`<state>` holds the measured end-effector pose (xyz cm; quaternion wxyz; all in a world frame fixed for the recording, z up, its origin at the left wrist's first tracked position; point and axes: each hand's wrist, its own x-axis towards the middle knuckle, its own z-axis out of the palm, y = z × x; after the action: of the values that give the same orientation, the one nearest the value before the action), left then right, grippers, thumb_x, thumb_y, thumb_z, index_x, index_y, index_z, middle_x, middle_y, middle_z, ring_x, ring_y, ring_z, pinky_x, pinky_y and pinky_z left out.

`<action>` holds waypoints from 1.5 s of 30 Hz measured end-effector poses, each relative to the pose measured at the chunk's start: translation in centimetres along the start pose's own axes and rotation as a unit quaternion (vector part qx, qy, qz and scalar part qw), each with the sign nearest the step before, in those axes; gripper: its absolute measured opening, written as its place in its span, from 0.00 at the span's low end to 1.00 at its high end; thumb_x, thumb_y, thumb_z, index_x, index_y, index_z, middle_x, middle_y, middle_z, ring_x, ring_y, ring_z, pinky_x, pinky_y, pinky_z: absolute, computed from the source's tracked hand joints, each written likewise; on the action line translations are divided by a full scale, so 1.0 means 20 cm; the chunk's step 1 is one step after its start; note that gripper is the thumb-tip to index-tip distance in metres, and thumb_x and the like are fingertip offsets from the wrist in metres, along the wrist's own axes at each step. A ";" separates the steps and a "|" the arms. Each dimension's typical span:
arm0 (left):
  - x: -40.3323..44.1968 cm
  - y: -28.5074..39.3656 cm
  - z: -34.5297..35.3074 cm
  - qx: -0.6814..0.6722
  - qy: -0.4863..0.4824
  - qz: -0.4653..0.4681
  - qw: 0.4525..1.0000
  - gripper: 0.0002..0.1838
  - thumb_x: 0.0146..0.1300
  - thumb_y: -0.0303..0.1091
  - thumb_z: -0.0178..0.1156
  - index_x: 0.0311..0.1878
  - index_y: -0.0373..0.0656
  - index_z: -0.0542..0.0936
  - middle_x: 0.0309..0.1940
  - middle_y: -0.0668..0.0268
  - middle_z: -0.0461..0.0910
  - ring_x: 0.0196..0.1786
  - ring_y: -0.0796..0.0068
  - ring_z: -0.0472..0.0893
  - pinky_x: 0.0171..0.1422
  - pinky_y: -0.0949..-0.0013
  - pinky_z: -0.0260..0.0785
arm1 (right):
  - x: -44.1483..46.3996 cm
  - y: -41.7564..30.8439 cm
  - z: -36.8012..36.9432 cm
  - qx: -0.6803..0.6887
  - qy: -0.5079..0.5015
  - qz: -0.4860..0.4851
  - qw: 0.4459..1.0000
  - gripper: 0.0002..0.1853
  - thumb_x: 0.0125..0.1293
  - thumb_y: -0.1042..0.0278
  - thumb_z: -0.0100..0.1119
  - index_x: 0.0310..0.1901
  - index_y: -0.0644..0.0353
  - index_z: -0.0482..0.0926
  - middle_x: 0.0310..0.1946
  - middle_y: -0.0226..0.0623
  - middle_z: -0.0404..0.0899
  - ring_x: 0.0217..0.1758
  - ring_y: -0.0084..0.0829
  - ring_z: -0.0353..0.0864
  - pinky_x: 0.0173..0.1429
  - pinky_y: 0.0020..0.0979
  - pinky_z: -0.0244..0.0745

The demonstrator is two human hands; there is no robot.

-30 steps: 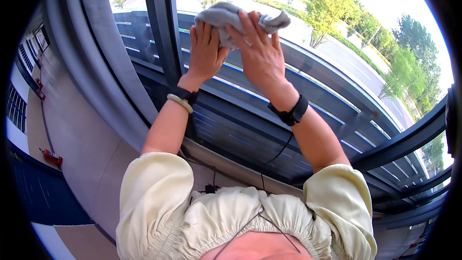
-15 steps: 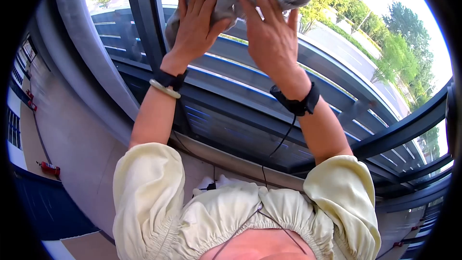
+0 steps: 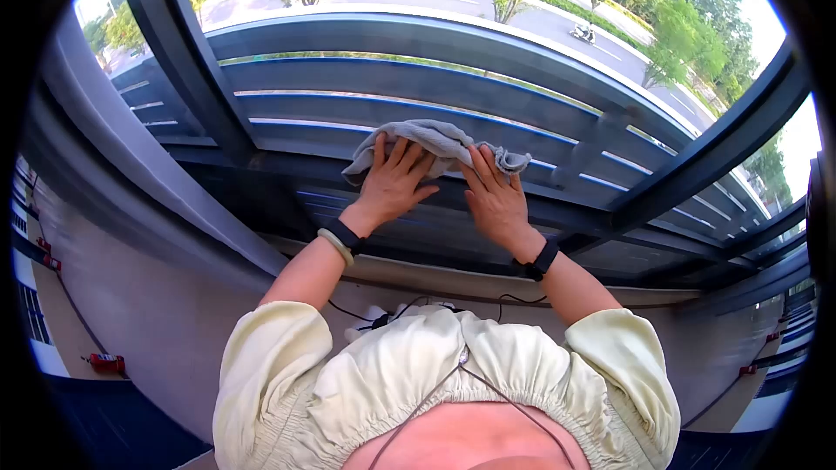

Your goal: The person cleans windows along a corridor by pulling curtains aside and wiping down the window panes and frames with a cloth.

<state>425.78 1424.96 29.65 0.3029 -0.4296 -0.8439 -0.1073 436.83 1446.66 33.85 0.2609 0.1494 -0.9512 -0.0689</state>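
A bunched grey cloth (image 3: pixel 428 134) lies against the window, just above a dark horizontal frame bar (image 3: pixel 557 209). My left hand (image 3: pixel 392 186) presses flat on the cloth's left part, fingers stretched out and thumb pointing right. Toward the cloth's right end, my right hand (image 3: pixel 501 209) is also flat, its fingertips touching the lower edge. Neither hand is closed around the fabric. A twisted end of the cloth sticks out to the right past my right fingers. Both wrists carry dark bands, and the left one also has a pale bangle.
A dark upright window post (image 3: pixel 178 48) stands at the left, beside a grey curtain (image 3: pixel 157 148). Outside are slatted railings (image 3: pixel 322 74), a road and trees. Thin cables run on the floor near my feet. A red fire extinguisher (image 3: pixel 106 363) stands at the far left.
Both hands and the cloth have moved down the window, from high on the glass to near the horizontal bar. The camera view has shifted too, and a scooter shows on the road.
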 end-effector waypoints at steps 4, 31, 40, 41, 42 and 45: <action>0.60 0.10 -0.36 0.034 0.115 0.066 0.991 0.32 0.65 0.57 0.58 0.72 0.63 0.70 0.74 0.65 0.62 0.80 0.62 0.51 0.78 0.35 0.24 | 0.12 0.32 -0.39 -0.051 0.160 0.060 0.984 0.36 0.59 0.63 0.67 0.71 0.45 0.68 0.78 0.31 0.53 0.81 0.31 0.51 0.74 0.48 0.52; 0.25 -0.14 -0.29 0.134 0.120 -0.022 0.983 0.25 0.65 0.55 0.61 0.65 0.71 0.74 0.76 0.65 0.59 0.81 0.61 0.48 0.77 0.32 0.24 | 0.27 -0.07 -0.17 0.086 0.159 0.040 0.983 0.36 0.56 0.78 0.59 0.71 0.56 0.68 0.78 0.41 0.52 0.81 0.43 0.50 0.78 0.45 0.53; -0.36 -1.03 -0.57 0.221 0.076 -0.191 0.954 0.32 0.68 0.57 0.56 0.66 0.45 0.71 0.74 0.49 0.59 0.79 0.51 0.53 0.77 0.32 0.33 | 1.06 -0.84 0.05 0.127 0.169 -0.136 0.968 0.32 0.62 0.71 0.55 0.70 0.60 0.67 0.77 0.36 0.53 0.81 0.35 0.51 0.79 0.47 0.49; -0.41 -1.06 -0.54 0.210 0.063 -0.206 0.954 0.32 0.68 0.58 0.55 0.67 0.46 0.71 0.74 0.50 0.58 0.79 0.52 0.53 0.77 0.31 0.32 | 1.06 -0.87 0.09 0.136 0.159 -0.144 0.967 0.31 0.62 0.72 0.54 0.70 0.61 0.67 0.77 0.37 0.54 0.81 0.35 0.52 0.79 0.47 0.49; -0.47 -1.07 -0.52 0.214 0.046 -0.217 0.951 0.35 0.68 0.58 0.55 0.68 0.41 0.69 0.74 0.48 0.58 0.79 0.51 0.53 0.77 0.31 0.33 | 1.06 -0.91 0.12 0.145 0.147 -0.150 0.967 0.31 0.62 0.72 0.53 0.70 0.62 0.67 0.77 0.38 0.55 0.81 0.35 0.53 0.80 0.47 0.48; -0.55 -1.05 -0.40 0.195 0.046 -0.220 0.955 0.37 0.68 0.58 0.56 0.67 0.34 0.68 0.74 0.45 0.57 0.79 0.50 0.53 0.76 0.30 0.34 | 1.00 -0.94 0.23 0.156 0.127 -0.161 0.966 0.31 0.61 0.72 0.53 0.68 0.65 0.68 0.75 0.39 0.57 0.78 0.34 0.58 0.79 0.45 0.49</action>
<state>417.58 1401.39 31.04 0.3880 -0.1600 -0.9073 -0.0238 422.71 1422.70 35.49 0.3385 0.3471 -0.8726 0.0585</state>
